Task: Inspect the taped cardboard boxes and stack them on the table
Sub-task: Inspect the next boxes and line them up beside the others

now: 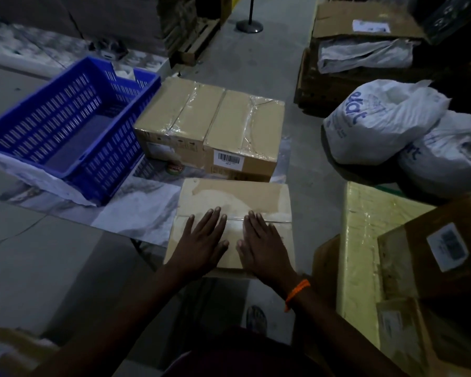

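**Q:** What is the setting?
**A:** Warehouse floor (256, 63), dim, with pallets and cartons from twelve to two o'clock. A sheet-covered table (125, 213) fills the centre and left.

**Q:** What are the largest items?
**A:** The crate (65, 126), blue and slotted, stands on the table at ten o'clock. The sacks (378, 118), at two o'clock, appear to lie off the table, well apart from the work.

**Q:** Where are the boxes?
**A:** The far box (212, 123) is at twelve o'clock, just beside the crate. Its top is taped and it has a label (228, 159) on its near face. The near box (234, 194) is at centre, directly in front of the far box and almost touching it. Its near end seems to overhang the table's edge.

**Q:** What are the hands doing?
**A:** The left hand (201, 240) and right hand (264, 243) lie palm-down on the near box. The fingers are straight and spread, the thumbs nearly meet, and neither hand grips anything. The fingertips reach the seam (278, 217).

**Q:** Why are they placed this way?
**A:** Flat pressure probably tests whether the tape and flaps hold, so this looks like inspection. With the near box this close to the far box, the lift needed to stack it would be short.
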Demonstrator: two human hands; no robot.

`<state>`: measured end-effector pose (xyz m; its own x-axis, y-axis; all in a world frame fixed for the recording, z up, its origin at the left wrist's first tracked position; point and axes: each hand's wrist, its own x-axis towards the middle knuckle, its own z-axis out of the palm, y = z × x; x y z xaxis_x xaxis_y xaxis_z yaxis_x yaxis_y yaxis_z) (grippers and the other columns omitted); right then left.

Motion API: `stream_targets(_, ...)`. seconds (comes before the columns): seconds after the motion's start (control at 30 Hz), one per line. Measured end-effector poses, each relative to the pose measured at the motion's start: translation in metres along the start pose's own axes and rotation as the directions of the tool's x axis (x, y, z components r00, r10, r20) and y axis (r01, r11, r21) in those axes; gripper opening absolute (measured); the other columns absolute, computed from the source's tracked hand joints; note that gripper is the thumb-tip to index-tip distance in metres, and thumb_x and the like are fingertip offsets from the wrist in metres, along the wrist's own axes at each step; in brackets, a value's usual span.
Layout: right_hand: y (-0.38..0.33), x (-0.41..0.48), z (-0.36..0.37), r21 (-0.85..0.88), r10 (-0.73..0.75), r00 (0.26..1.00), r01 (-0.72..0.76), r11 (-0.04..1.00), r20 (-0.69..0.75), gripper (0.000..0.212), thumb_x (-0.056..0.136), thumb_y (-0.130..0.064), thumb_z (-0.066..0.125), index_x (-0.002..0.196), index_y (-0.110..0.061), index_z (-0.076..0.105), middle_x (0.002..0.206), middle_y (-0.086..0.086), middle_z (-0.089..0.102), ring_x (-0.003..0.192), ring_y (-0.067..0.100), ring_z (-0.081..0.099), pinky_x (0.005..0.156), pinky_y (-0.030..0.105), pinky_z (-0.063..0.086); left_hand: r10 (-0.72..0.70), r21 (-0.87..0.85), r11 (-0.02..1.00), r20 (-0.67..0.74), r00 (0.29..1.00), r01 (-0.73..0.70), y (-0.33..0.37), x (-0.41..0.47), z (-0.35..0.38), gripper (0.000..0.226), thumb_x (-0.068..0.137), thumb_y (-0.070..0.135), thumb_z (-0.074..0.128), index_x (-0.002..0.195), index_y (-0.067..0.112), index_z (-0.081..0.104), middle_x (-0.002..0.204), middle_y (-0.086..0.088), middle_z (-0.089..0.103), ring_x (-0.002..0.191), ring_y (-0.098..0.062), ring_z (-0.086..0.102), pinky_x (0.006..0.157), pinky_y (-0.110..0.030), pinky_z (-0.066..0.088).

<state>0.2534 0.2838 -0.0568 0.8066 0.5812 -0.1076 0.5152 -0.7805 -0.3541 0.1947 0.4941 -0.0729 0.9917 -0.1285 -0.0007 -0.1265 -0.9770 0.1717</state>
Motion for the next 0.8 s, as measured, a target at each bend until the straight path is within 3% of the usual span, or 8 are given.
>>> stream_targets(0.13, 0.018, -0.038, 0.005, -0.071, -0.06, 0.998, 0.06, 0.996, 0.004, 0.069, 0.106, -0.051, 0.02, 0.164, -0.015, 0.018, 0.173, 0.004, 0.009, 0.16, 0.02, 0.005, 0.127, 0.04, 0.001, 0.064, 0.021, 0.998, -0.041, 0.997, -0.063, -0.004, -0.032, 0.004, 0.065, 0.107, 0.052, 0.023, 0.159, 0.013, 0.029, 0.167, -0.01, 0.021, 0.155, -0.024, 0.02, 0.122, -0.05, 0.016)
stream_targets(0.3, 0.028, -0.046, 0.012, -0.084, -0.05, 0.998, 0.047, 0.995, -0.028, 0.064, 0.108, -0.05, 0.022, 0.164, -0.02, 0.023, 0.172, -0.002, 0.013, 0.16, 0.017, 0.007, 0.128, 0.041, 0.004, 0.038, 0.038, 0.999, -0.015, 0.999, -0.038, -0.001, -0.031, 0.004, 0.063, 0.108, 0.047, 0.02, 0.159, 0.012, 0.029, 0.167, -0.009, 0.023, 0.154, -0.023, 0.022, 0.123, -0.049, 0.02)
stream_targets(0.5, 0.031, -0.04, 0.009, -0.069, -0.056, 0.998, 0.056, 0.996, 0.005, 0.071, 0.106, -0.059, 0.012, 0.163, -0.019, 0.029, 0.171, 0.001, 0.021, 0.159, 0.017, 0.012, 0.129, 0.044, 0.01, 0.035, 0.012, 0.999, -0.01, 0.999, -0.035, -0.001, -0.03, 0.005, 0.064, 0.108, 0.048, 0.015, 0.159, 0.011, 0.029, 0.167, -0.01, 0.023, 0.154, -0.025, 0.024, 0.122, -0.05, 0.02)
stream_targets(0.57, 0.03, -0.035, 0.001, 0.003, -0.069, 0.998, 0.069, 0.998, 0.011, 0.072, 0.105, -0.059, 0.022, 0.16, -0.015, 0.034, 0.17, 0.006, 0.024, 0.158, 0.021, 0.016, 0.127, 0.049, 0.018, 0.022, 0.001, 1.0, -0.004, 1.0, -0.022, -0.002, -0.029, 0.003, 0.066, 0.107, 0.053, 0.017, 0.161, 0.014, 0.024, 0.169, -0.009, 0.014, 0.155, -0.026, 0.018, 0.123, -0.05, 0.014)
stream_targets(0.63, 0.032, -0.029, -0.006, 0.047, -0.065, 0.991, 0.071, 0.996, -0.114, 0.065, 0.102, -0.049, 0.04, 0.154, -0.01, 0.043, 0.166, 0.014, 0.033, 0.154, 0.029, 0.028, 0.123, 0.049, 0.029, -0.033, -0.041, 0.999, 0.008, 0.999, 0.033, -0.007, -0.022, -0.001, 0.071, 0.104, 0.059, 0.023, 0.162, 0.019, 0.017, 0.17, -0.007, 0.002, 0.157, -0.026, 0.002, 0.125, -0.052, 0.005)
stream_targets(0.7, 0.038, -0.016, -0.012, 0.148, 0.072, 0.951, -0.028, 0.989, -0.301, 0.061, 0.098, -0.037, 0.059, 0.151, -0.008, 0.048, 0.161, 0.016, 0.04, 0.148, 0.031, 0.036, 0.119, 0.045, 0.033, -0.135, -0.096, 0.987, -0.028, 0.99, 0.132, -0.014, -0.01, -0.009, 0.076, 0.101, 0.062, 0.032, 0.162, 0.022, 0.01, 0.17, -0.006, -0.005, 0.156, -0.026, -0.008, 0.123, -0.053, -0.001)
stream_targets(0.73, 0.04, -0.008, -0.017, 0.275, 0.213, 0.921, -0.123, 0.954, -0.326, 0.062, 0.097, -0.031, 0.065, 0.152, -0.009, 0.046, 0.161, 0.015, 0.04, 0.147, 0.031, 0.037, 0.119, 0.044, 0.034, -0.208, -0.127, 0.972, -0.055, 0.977, 0.2, -0.019, -0.002, -0.014, 0.079, 0.1, 0.061, 0.037, 0.163, 0.023, 0.006, 0.17, -0.006, -0.008, 0.156, -0.026, -0.011, 0.123, -0.053, -0.002)
stream_targets(0.8, 0.053, 0.013, -0.026, 0.507, 0.455, 0.858, -0.29, 0.811, -0.237, 0.069, 0.096, -0.028, 0.071, 0.155, -0.01, 0.041, 0.159, 0.014, 0.042, 0.143, 0.03, 0.042, 0.117, 0.047, 0.04, -0.391, -0.285, 0.889, -0.06, 0.919, 0.359, -0.029, 0.016, -0.026, 0.087, 0.098, 0.054, 0.053, 0.162, 0.021, 0.004, 0.17, -0.009, -0.004, 0.156, -0.028, -0.005, 0.125, -0.051, 0.004)
